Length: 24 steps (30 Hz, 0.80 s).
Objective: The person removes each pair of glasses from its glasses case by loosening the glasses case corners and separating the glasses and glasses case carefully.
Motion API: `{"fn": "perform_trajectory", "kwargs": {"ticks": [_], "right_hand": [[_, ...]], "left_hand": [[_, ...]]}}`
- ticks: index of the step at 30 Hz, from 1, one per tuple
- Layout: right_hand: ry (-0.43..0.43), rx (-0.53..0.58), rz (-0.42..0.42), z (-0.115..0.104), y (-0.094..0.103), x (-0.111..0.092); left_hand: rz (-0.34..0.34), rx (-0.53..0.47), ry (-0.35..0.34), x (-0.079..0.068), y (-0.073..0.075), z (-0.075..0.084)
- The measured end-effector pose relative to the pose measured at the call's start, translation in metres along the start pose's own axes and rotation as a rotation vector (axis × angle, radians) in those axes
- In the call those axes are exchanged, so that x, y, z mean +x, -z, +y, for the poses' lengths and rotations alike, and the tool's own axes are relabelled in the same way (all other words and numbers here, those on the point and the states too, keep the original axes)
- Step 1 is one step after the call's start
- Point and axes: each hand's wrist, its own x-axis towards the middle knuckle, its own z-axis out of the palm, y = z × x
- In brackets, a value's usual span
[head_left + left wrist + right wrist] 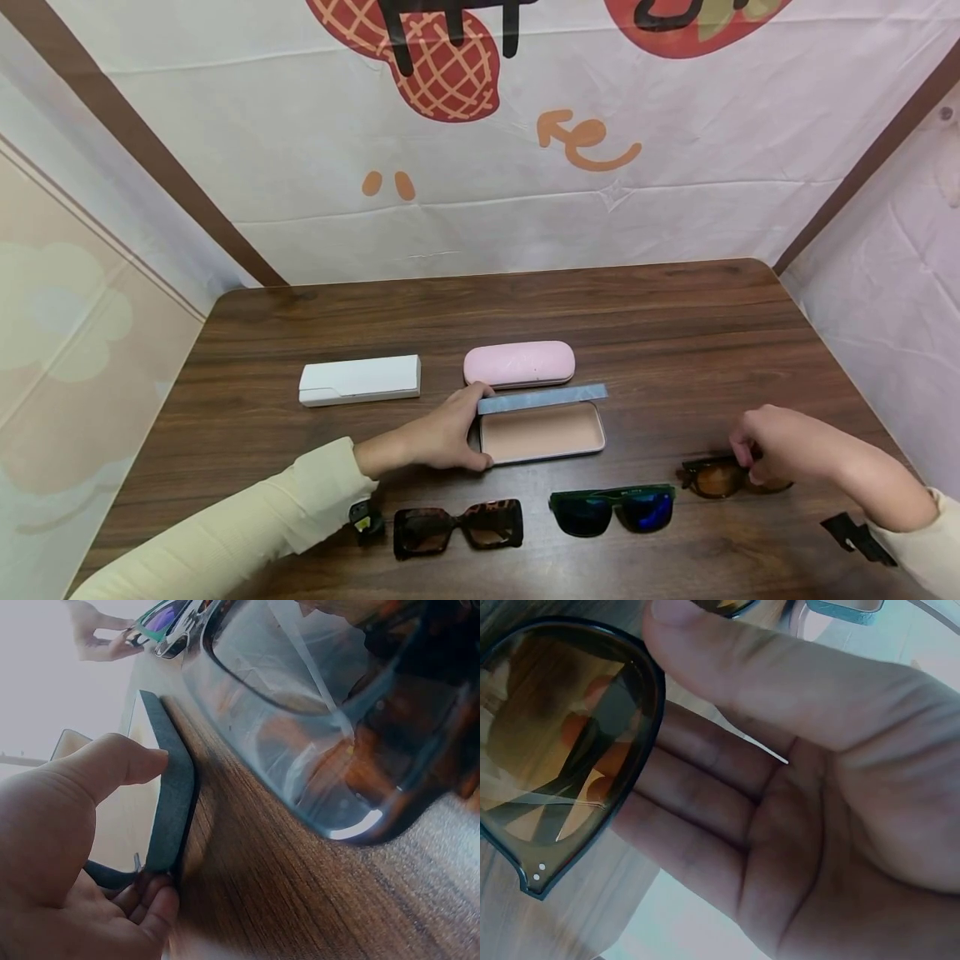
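At the right of the table my right hand (787,446) pinches a pair of dark-framed sunglasses with amber lenses (717,480) near the bridge. In the right wrist view one amber lens (525,690) is close up, its folded temples showing through, with the fingers behind it. My left hand (448,429) grips the left end of an open glasses case (543,433), thumb at the front rim and fingers at the back by the raised lid. The case has a beige lining and a blue-grey outside (171,795); nothing lies in it.
Behind the open case stands a pink glasses case (519,363), with a white case (360,380) to its left. Along the front lie tortoiseshell sunglasses (457,528) and green-framed sunglasses with blue lenses (613,510). A printed cloth (487,225) hangs beyond the table's back edge.
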Motion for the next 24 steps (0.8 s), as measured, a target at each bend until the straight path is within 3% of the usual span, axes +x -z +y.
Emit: {"fn": "perform_trajectory", "kwargs": {"ticks": [14, 24], "right_hand": [[-0.136, 0.034, -0.028, -0.0004, -0.0035, 0.0007], [-0.178, 0.027, -0.030, 0.0000, -0.0042, 0.0010]], "left_hand": [[0.005, -0.001, 0.001, -0.0004, 0.0004, 0.0015], [0.004, -0.003, -0.001, -0.0002, 0.0007, 0.0011]]}}
